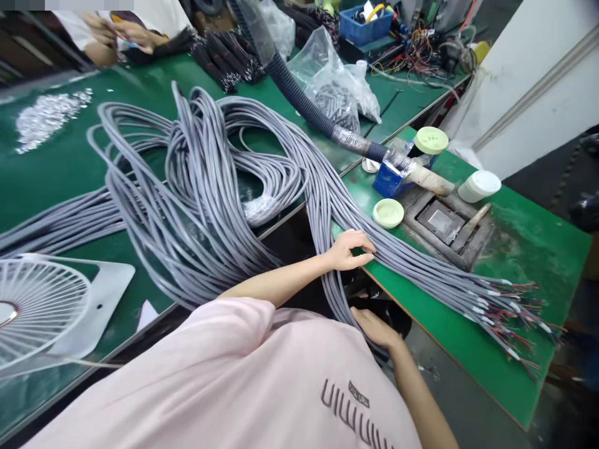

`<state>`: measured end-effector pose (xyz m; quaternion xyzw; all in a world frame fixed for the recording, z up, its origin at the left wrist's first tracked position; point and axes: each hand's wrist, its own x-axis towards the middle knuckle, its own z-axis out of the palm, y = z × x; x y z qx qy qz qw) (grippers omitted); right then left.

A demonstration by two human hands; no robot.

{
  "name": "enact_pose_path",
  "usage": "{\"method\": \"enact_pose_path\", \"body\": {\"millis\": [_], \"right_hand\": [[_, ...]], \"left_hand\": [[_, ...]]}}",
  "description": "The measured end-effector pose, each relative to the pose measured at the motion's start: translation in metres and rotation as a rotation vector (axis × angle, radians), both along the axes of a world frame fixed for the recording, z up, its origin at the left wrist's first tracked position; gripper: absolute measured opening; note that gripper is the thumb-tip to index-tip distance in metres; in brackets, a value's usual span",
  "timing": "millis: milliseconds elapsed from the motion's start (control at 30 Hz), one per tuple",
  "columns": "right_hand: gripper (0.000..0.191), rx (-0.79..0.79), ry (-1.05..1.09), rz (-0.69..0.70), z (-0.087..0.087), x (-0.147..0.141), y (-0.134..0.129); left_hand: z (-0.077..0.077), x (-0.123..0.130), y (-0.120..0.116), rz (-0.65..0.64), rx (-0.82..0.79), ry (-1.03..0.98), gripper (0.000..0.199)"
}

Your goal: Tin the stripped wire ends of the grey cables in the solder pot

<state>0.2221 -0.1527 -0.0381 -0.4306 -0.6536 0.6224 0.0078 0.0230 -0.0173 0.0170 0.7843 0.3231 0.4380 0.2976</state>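
Note:
A long bundle of grey cables [402, 246] runs across the green bench, with stripped coloured wire ends [515, 318] and white bands at the right. My left hand [350, 249] is closed at the bundle's near side, thumb and forefinger curved into a ring whose tips meet at the cables. Lower down, close to my body, my right hand [377, 327] is closed round cables that hang over the bench edge; its fingers are partly hidden. Thick loops of the same grey cable [201, 162] lie heaped to the left.
A ribbed black hose [304, 100] crosses above the bench to a square solder pot [440, 221]. Pale round tubs [388, 213] stand around it. A white fan [42, 305] is at lower left. Across the bench, another person's hands [126, 34] work near black cable bundles [229, 59].

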Motion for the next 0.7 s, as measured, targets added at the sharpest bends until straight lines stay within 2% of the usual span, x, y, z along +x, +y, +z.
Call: {"method": "enact_pose_path", "body": {"millis": [133,233,300,367,433,500,567,600,667,700], "right_hand": [[0.048,0.063,-0.098,-0.056,0.036,0.006,-0.019],[0.043,0.109,-0.178,-0.127,0.041,-0.005,-0.038],[0.043,0.116,-0.21,-0.202,0.027,-0.02,-0.051],[0.042,0.121,-0.236,-0.304,0.005,-0.037,-0.063],[0.039,0.127,-0.251,-0.413,-0.017,-0.051,-0.074],[0.037,0.114,-0.248,-0.503,-0.032,-0.06,-0.084],[0.037,0.089,-0.225,-0.57,-0.038,-0.063,-0.093],[0.037,0.082,-0.214,-0.597,-0.037,-0.063,-0.098],[0.038,0.088,-0.201,-0.645,-0.031,-0.06,-0.104],[0.038,0.104,-0.202,-0.666,-0.025,-0.057,-0.106]], "left_hand": [[0.001,0.0,-0.001,0.007,0.011,-0.041,0.025],[0.002,-0.001,-0.001,-0.008,-0.001,-0.05,0.023],[0.003,-0.003,-0.003,-0.032,-0.012,-0.019,0.023],[0.001,-0.004,-0.005,-0.05,-0.025,0.002,0.023],[0.001,-0.004,-0.006,-0.067,-0.053,-0.08,0.021],[0.008,-0.005,-0.005,-0.101,-0.1,-0.238,0.018],[0.028,-0.008,-0.001,-0.152,-0.131,-0.37,0.014],[0.044,-0.011,0.003,-0.166,-0.137,-0.415,0.012],[0.084,-0.02,0.012,-0.182,-0.105,-0.552,0.01],[0.105,-0.026,0.017,-0.146,-0.018,-0.729,0.015]]}}
